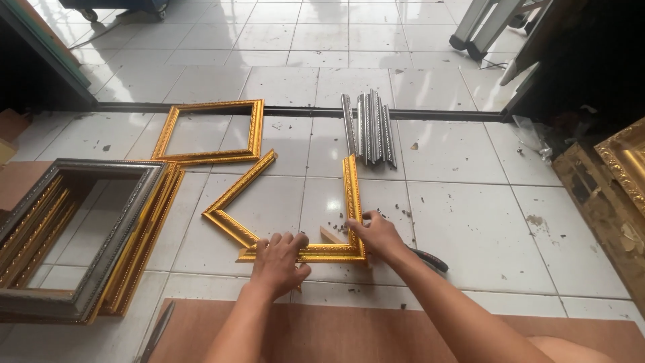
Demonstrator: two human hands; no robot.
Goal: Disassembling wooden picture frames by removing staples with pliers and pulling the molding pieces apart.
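I kneel over a white tiled floor (457, 222), with a brown board (349, 336) lying across it just under my forearms. To my left sits a stack of finished frames (87, 235), a grey one on top of several gold ones. Beyond it a single closed gold frame (209, 131) lies flat, and farther right a bundle of silver moulding strips (371, 129) rests beside a dark groove in the floor. In front of me lies the unfinished gold frame (295, 215), its pieces zigzagging, the corner joint at the lower right. My left hand (279, 259) presses flat on the bottom rail, fingers spread. My right hand (377, 235) grips the corner where the bottom and upright rails meet. A small wooden block (331, 236) lies inside that corner, and a dark-handled tool (430, 259) lies just behind my right wrist.
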